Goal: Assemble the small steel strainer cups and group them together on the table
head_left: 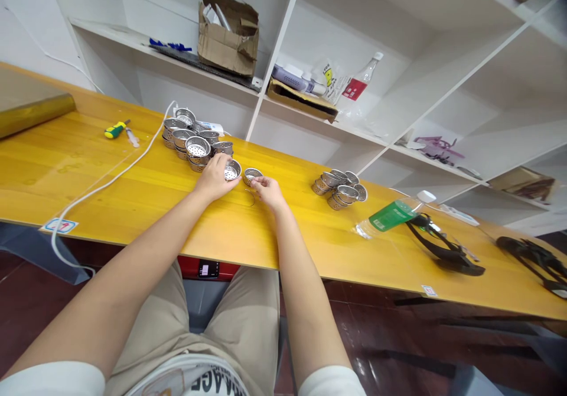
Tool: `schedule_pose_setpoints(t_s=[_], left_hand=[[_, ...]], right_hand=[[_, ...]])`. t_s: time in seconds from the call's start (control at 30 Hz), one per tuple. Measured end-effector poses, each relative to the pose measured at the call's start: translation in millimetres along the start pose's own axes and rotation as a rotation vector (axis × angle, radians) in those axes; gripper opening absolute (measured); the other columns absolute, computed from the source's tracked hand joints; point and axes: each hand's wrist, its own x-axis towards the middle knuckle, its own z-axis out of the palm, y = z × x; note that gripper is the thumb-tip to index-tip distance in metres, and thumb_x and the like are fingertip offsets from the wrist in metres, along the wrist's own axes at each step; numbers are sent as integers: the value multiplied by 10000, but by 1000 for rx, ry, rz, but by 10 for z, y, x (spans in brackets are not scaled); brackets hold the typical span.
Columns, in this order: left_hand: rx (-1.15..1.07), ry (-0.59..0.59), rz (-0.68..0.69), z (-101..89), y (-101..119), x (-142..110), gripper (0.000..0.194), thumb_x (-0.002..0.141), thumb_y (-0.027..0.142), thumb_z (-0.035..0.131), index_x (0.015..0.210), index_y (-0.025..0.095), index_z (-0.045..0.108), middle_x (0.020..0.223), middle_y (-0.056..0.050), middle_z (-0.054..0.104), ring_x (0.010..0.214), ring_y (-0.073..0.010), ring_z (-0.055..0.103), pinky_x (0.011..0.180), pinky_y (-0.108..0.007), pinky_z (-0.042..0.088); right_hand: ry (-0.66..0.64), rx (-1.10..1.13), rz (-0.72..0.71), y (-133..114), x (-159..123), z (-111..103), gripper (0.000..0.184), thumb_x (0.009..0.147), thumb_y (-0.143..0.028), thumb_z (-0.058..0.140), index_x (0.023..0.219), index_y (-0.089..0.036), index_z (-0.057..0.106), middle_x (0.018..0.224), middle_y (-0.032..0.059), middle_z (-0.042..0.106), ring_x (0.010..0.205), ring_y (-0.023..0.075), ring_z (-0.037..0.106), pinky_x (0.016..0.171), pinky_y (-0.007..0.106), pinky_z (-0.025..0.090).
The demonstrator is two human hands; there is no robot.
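My left hand [215,178] is closed around a small perforated metal strainer basket [232,170], fingers and thumb at its rim. Just to the right stands a second strainer basket [253,175]. My right hand [268,192] has its fingertips pinched together at the near rim of that one. Under those fingertips, a thin curved wire [250,197] shows near the tabletop; whether it is attached to the basket cannot be made out. Behind my left hand, several stacked strainer baskets [198,148] stand close together.
Another group of strainer baskets [340,188] stands to the right, before a green-labelled bottle [393,215] lying tilted and a black headset [443,248]. A white cable [119,174] crosses the yellow table [230,230] on the left, near a screwdriver [116,130]. White shelves [279,47] rise behind.
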Motion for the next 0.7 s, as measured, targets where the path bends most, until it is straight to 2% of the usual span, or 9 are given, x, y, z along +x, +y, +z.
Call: schedule_pose_setpoints(t_s=[0.13, 0.27, 0.4, 0.5, 0.63, 0.7], left_hand=[[0, 35, -31, 18, -10, 3, 627, 771, 333, 797, 1299, 167, 504, 1287, -146, 644, 1207, -318, 607, 1077, -451, 487], [-21, 14, -16, 23, -11, 0, 670, 737, 297, 811, 1316, 174, 497, 1294, -139, 651, 1221, -317, 601, 1086, -451, 486], [-24, -11, 22, 17, 0, -6, 688, 712, 245, 793, 1330, 182, 499, 1308, -131, 654, 1242, -318, 597, 1102, -444, 482], [-14, -39, 45, 10, 13, -15, 691, 715, 223, 763, 1350, 175, 493, 1318, -127, 659, 1226, -311, 622, 1090, -425, 492], [-19, -102, 68, -1, 38, -27, 749, 702, 213, 755, 1391, 173, 464, 1349, -132, 647, 1216, -313, 639, 1074, -422, 504], [-13, -118, 66, -10, 52, -31, 781, 691, 220, 760, 1407, 183, 451, 1357, -129, 640, 1220, -321, 636, 1072, -431, 505]], right_hand=[[-127, 296, 111, -94, -77, -43, 230, 728, -212, 840, 899, -154, 697, 740, -18, 676, 469, 50, 485, 396, 166, 336], [-168, 462, 192, -187, -131, -53, 143, 780, -168, 798, 850, -170, 672, 749, -17, 693, 508, 64, 579, 441, 162, 451], [-198, 626, 193, -250, -147, -67, 109, 864, -200, 741, 829, -180, 639, 748, -4, 718, 591, 88, 652, 523, 172, 529], [-210, 686, 150, -275, -161, -76, 127, 846, -193, 764, 831, -186, 638, 758, -7, 729, 599, 81, 647, 514, 158, 509], [-180, 656, 102, -290, -184, -56, 158, 797, -177, 804, 829, -188, 650, 783, -9, 744, 544, 54, 589, 434, 138, 408], [-168, 647, 98, -296, -191, -39, 174, 782, -182, 819, 816, -188, 648, 780, -9, 747, 548, 54, 591, 446, 140, 421]])
